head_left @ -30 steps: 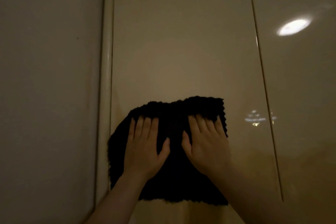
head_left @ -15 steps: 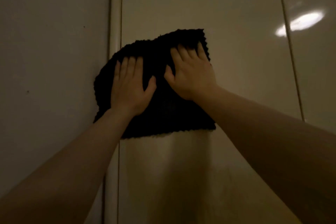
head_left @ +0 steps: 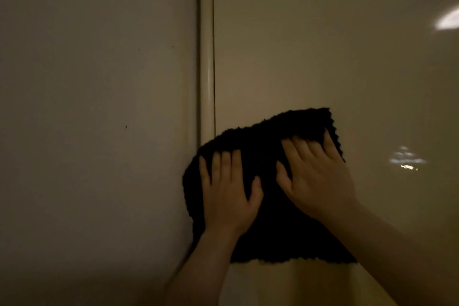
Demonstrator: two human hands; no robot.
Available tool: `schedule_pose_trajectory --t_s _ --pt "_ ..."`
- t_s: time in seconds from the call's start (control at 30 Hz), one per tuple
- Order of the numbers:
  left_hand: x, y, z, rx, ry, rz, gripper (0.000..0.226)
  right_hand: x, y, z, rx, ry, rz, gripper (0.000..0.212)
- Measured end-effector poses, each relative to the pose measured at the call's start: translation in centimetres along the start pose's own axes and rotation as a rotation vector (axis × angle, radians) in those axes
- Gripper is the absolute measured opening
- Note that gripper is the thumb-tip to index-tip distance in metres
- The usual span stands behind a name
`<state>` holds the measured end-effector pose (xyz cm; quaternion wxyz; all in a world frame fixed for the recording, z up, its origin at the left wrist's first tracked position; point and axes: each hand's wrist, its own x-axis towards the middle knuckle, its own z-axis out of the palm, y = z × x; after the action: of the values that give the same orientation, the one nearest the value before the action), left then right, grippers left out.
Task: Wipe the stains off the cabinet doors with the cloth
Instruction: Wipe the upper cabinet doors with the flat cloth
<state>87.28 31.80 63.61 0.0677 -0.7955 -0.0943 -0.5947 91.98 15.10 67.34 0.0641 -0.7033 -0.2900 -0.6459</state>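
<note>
A black textured cloth point(head_left: 268, 146) lies flat against the glossy cream cabinet door point(head_left: 310, 57). My left hand point(head_left: 228, 196) presses on the cloth's left part with straight fingers pointing up. On the cloth's right part rests my right hand point(head_left: 315, 179), fingers straight and slightly spread, pressing it to the door. The cloth's left edge overlaps the rounded trim beside the door. The light is dim and no stains stand out on the door.
A plain wall point(head_left: 99, 119) fills the left side. A rounded vertical trim point(head_left: 207, 45) separates it from the door. A lamp reflection point(head_left: 447, 20) shines on the door at the far right.
Both hands slid the cloth up the door half a second ago, then back down the door now, staying flat on it throughout. The view has shifted with my head.
</note>
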Motion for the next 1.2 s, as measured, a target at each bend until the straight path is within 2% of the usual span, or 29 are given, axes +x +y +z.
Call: schedule_pose_trajectory --t_s 0.27,0.63,0.8,0.9,1.03,1.2 --pt "-5.3 0.4 1.6 -0.006 -0.048 -0.035 0.064 -4.6 -0.9 1.2 0.070 0.127 -0.023 0.046" --pt "-11.1 2.4 3.0 -0.048 -0.108 -0.029 0.062 -11.8 -0.8 1.1 0.107 0.006 0.007 0.044" --pt "-8.6 3.4 2.0 -0.049 -0.096 0.039 0.064 -10.3 1.0 -0.1 0.070 0.024 -0.037 0.045" --pt "-3.4 4.9 0.6 -0.057 -0.028 0.086 0.067 -5.6 3.8 -1.3 0.019 0.083 -0.017 0.049" --pt "3.3 5.4 -0.4 -0.058 0.069 0.109 0.068 0.8 6.2 -2.0 -0.065 0.038 0.044 0.060" --pt "3.2 5.0 0.3 -0.054 0.137 0.134 0.064 0.2 5.6 -0.7 -0.128 0.098 0.108 0.060"
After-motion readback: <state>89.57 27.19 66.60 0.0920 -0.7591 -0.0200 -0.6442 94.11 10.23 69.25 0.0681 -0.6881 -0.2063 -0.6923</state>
